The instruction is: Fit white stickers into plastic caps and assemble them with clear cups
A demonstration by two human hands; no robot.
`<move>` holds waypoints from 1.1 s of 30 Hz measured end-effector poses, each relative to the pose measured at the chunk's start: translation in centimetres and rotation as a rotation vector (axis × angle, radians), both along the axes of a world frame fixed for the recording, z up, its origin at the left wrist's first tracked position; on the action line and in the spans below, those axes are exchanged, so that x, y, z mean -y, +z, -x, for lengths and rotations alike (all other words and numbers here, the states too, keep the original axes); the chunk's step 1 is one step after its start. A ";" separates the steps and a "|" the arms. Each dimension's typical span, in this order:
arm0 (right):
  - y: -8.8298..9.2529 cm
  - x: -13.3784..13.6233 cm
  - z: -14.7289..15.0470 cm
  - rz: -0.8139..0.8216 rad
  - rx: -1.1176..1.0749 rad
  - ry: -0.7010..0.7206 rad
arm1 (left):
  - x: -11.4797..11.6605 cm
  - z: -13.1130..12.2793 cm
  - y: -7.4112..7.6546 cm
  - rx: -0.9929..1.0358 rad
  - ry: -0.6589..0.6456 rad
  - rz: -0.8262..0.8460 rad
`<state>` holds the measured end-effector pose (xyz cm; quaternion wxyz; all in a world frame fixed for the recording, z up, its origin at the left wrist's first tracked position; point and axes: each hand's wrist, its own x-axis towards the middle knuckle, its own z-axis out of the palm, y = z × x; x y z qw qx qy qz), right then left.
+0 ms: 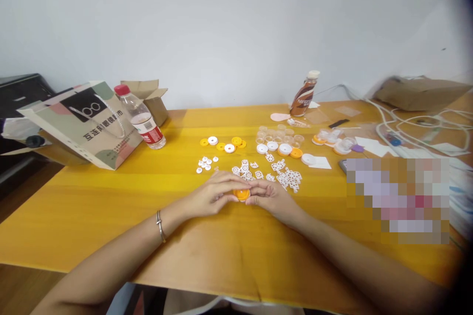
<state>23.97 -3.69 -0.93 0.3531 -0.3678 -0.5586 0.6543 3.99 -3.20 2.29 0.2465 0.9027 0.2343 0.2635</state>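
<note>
Between my fingers is a small round orange piece with a pale rim [242,194]. My left hand [211,195] grips its left side, thumb below and fingers over the top. On its right side, my right hand [274,200] pinches it the same way. Just beyond my hands lie several white openwork plastic pieces [289,177]. A small group of white round pieces [204,164] is to the left of them. Farther back are orange and white discs [229,148], white round caps [284,149] and clear plastic cups [281,134].
At the left stand a paper bag [99,128], a red-capped water bottle [142,118] and a cardboard box [157,103]. A brown drink bottle [305,94] stands at the back. White cables [388,118] and a blurred-out area [402,202] are on the right.
</note>
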 end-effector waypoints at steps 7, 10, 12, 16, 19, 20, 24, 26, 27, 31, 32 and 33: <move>0.1 0.2 0.2 0.010 -0.039 -0.008 | -0.1 0.4 -0.1 -0.084 0.019 -0.057; 0.2 0.3 0.3 0.014 -0.045 -0.010 | -0.2 0.6 -0.1 -0.116 0.002 -0.104; 0.2 0.4 0.2 0.019 -0.039 -0.001 | -0.2 0.7 0.0 -0.122 -0.018 -0.138; 0.3 0.4 0.1 0.027 0.015 0.070 | 0.2 0.9 0.4 -0.180 -0.070 -0.231; 0.2 0.6 0.1 0.023 0.013 0.114 | 0.6 0.9 0.7 -0.239 -0.078 -0.355; 0.2 0.7 0.1 0.020 0.001 0.127 | 0.7 0.9 0.8 -0.248 -0.074 -0.391; 0.3 0.7 -0.4 -0.033 0.028 0.197 | 1.0 0.5 0.7 -0.291 -0.087 -0.422; 0.7 0.1 -1.2 -0.115 0.129 0.147 | 1.0 0.3 0.4 -0.321 -0.104 -0.397; 0.9 -0.3 -1.8 -0.176 0.192 0.064 | 1.0 0.2 0.2 -0.332 -0.108 -0.384; 1.7 -2.8 -4.5 -0.443 0.378 -0.466 | 1.0 0.1 -0.3 -0.357 -0.134 -0.357; 1.7 -3.4 -5.0 -0.503 0.440 -0.553 | 1.1 0.0 -0.3 -0.361 -0.152 -0.355; 1.5 -3.9 -5.5 -0.567 0.511 -0.624 | 1.2 -0.1 -0.2 -0.365 -0.168 -0.352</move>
